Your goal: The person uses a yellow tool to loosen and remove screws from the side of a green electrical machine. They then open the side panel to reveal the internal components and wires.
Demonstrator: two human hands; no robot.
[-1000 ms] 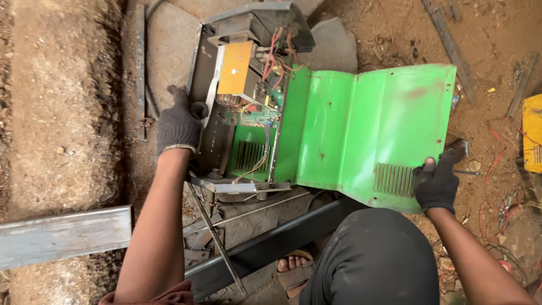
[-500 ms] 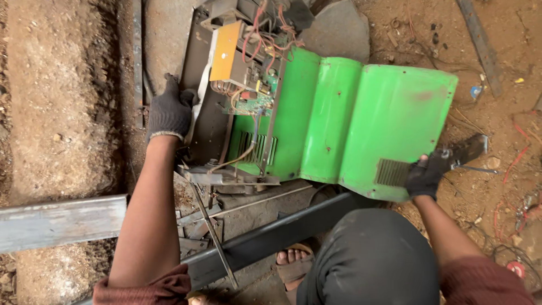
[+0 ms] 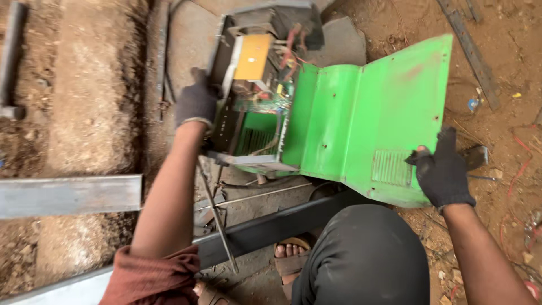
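An opened electrical machine [image 3: 257, 96] stands on the ground, its circuit boards, red wires and a yellow block exposed. Its bent green sheet-metal cover [image 3: 367, 124] hangs off the right side, swung open. My left hand [image 3: 196, 103], in a dark glove, grips the machine's left side panel. My right hand [image 3: 443, 169], also gloved, holds the lower right edge of the green cover beside its vent slots.
A grey steel bar [image 3: 68, 195] lies at the left, a black steel beam [image 3: 271, 226] crosses in front of my sandalled foot [image 3: 291, 251]. A thin rod [image 3: 217, 220] leans by my left arm. Scrap metal strips [image 3: 468, 51] and red wire lie on the dirt at right.
The green cover has swung further open and tilted up at its right edge. My right hand shifted along the cover's lower edge. My left hand stays on the machine's side.
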